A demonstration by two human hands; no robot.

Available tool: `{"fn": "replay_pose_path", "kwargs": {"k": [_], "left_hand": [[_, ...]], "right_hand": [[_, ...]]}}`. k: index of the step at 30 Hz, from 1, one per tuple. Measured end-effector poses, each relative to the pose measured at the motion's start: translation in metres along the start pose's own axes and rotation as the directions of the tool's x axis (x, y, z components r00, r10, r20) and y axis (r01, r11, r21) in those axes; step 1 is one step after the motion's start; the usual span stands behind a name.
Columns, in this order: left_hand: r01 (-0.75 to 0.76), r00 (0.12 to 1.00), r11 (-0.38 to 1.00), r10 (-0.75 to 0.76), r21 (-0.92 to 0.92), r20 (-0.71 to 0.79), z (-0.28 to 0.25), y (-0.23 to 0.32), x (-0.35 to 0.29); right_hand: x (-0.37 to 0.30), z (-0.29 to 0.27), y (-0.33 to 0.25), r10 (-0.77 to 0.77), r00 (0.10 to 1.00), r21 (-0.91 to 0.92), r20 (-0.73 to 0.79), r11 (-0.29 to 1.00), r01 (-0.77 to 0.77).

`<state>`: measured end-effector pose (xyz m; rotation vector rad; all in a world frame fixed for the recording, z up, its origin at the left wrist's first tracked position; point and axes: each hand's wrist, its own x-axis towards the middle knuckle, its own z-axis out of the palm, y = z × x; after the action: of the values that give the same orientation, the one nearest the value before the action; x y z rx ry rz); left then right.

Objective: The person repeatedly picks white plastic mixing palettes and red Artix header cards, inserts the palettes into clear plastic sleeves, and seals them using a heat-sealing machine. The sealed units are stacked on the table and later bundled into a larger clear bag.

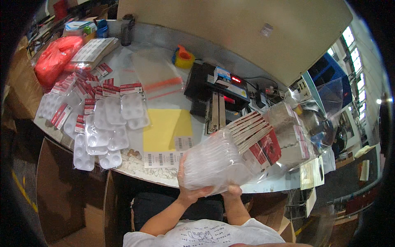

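Near the table's front edge I hold a thick stack of white plastic paint palettes (214,160), packed in clear film with red and white header cards pointing right. My left hand (192,192) is closed around the left end of the stack, its thumb along the near side. My right hand (232,191) grips the near side; its fingers are mostly hidden behind the stack. Clear plastic, apparently a large bag (327,103), spreads from the card end to the right, with more carded packs (290,129) showing through it. How far the held stack reaches into it I cannot tell.
Loose palette packs (109,119) lie heaped on the left of the table, near a red plastic bag (57,57). A yellow sheet (164,127), barcode labels (164,159), flat clear bags (154,74), a tape roll (184,57) and a black machine (222,88) lie beyond the stack.
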<state>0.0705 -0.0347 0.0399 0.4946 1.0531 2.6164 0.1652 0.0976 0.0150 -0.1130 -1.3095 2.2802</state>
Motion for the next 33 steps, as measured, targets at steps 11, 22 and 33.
{"fn": "replay_pose_path", "kwargs": {"k": [11, 22, 33], "left_hand": [[-0.08, 0.992, 0.996, 0.075, -0.047, -0.099, 0.009, 0.002, 0.003], [-0.131, 0.981, 0.975, 0.153, 0.177, -0.12, -0.005, -0.001, 0.006], [-0.128, 0.977, 0.99, 0.137, 0.064, -0.164, -0.011, -0.008, 0.003]], "right_hand": [[0.028, 0.008, 0.022, -0.026, 0.999, 0.136, -0.037, 0.99, 0.031], [0.037, 0.053, -0.003, 0.039, 0.984, 0.208, -0.175, 0.978, -0.002], [0.028, 0.054, 0.004, 0.143, 0.975, 0.219, -0.17, 0.97, -0.104]]}}
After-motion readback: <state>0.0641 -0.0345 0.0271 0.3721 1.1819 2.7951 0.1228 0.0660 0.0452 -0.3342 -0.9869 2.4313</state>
